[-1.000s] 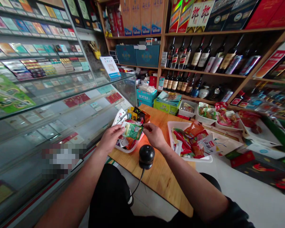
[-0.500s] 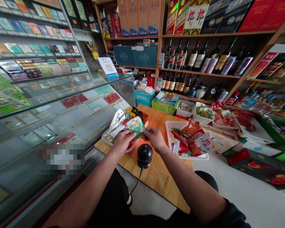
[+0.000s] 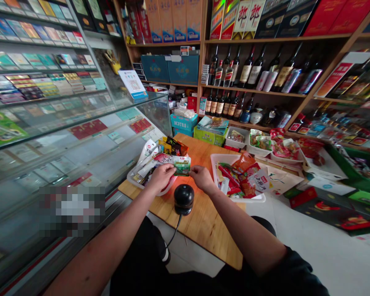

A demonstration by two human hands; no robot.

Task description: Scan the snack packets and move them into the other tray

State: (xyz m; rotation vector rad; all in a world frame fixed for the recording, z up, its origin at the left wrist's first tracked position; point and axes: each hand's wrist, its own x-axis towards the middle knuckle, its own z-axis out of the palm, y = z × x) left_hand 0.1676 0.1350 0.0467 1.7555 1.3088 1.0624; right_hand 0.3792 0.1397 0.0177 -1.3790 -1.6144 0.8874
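Note:
Between my two hands I hold a small green snack packet [image 3: 182, 166], raised above the table and roughly level. My left hand [image 3: 163, 176] pinches its left edge. My right hand [image 3: 201, 177] pinches the right edge. Just below the packet, a round black scanner [image 3: 184, 199] with a cable stands on the wooden table [image 3: 209, 224]. Behind my left hand sits a white tray [image 3: 132, 179] of mixed snack packets, partly hidden by that hand. To the right of my right hand, a second white tray [image 3: 215, 162] holds red and orange packets.
A glass display counter [image 3: 111, 144] runs along the left. Shelves of wine bottles [image 3: 246, 70] and boxes stand at the back. Small snack bins [image 3: 259, 149] line the back right, near a green crate [image 3: 351, 172]. A card with a code [image 3: 134, 85] stands on the counter.
The green packet has turned from a tilt to nearly level, still between both hands. The whole view has shifted slightly, so things sit a little further left.

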